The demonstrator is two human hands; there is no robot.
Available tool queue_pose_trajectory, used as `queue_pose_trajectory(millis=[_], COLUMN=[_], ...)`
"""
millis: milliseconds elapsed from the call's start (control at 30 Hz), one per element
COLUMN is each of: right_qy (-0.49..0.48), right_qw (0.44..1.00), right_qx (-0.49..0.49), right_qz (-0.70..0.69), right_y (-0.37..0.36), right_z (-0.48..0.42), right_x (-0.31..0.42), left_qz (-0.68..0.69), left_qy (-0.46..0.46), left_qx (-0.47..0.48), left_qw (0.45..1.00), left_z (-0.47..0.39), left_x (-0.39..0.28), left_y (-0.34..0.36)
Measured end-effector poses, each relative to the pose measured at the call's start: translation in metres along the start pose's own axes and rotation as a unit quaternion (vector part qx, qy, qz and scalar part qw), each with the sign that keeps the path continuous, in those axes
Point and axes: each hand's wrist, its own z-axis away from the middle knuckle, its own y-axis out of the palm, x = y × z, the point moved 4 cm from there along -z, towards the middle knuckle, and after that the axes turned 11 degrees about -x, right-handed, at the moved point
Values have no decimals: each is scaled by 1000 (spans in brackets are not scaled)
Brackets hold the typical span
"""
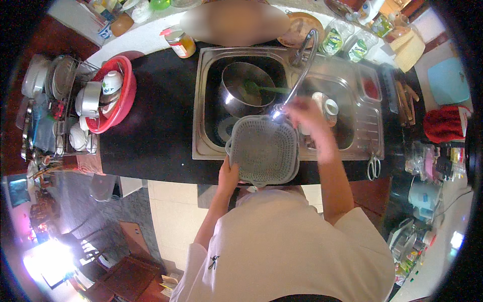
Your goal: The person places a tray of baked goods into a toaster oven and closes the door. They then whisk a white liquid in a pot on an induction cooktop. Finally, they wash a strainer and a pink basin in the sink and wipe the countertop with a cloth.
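My left hand [229,174] grips the left rim of a grey plastic colander [264,151], tilted at the sink's front edge. My right hand [303,113], blurred, is beside the chrome faucet head [277,112] above the colander's far right corner. Whether its fingers close around the head cannot be told. A flexible metal faucet hose [303,75] curves down to that head. Behind the colander, a dark metal pot [230,100] is in the left basin with a green utensil [277,90] lying in it. Part of a grey round item [225,128] shows below the pot.
A white cup [331,107] and other dishes are in the right basin. Scissors [373,168] lie at the steel sink's [195,113] front right corner. Leftward are a red plastic basin [130,98] of dishes and a dish rack [71,113]. A lidded jar [181,44] and dish-soap bottles [334,39] stand behind.
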Motion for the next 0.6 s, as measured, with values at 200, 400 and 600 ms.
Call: queue_pose_trajectory(millis=[200,400,600], right_qy=[12,62,36], right_qw=[941,918,866], right_qx=[-224,-251,-200], right_qz=[-255,-301,-457], right_y=[-98,-130,-123], right_z=[-141,-241,-277], right_x=[-67,-126,-95], left_qz=[46,-29,5], left_qy=[-67,-28,-38], left_qx=[-24,-84,-133], left_qw=[996,996,990], left_z=[14,21,27], left_x=[-30,-18,-7], left_y=[-9,-31,-59])
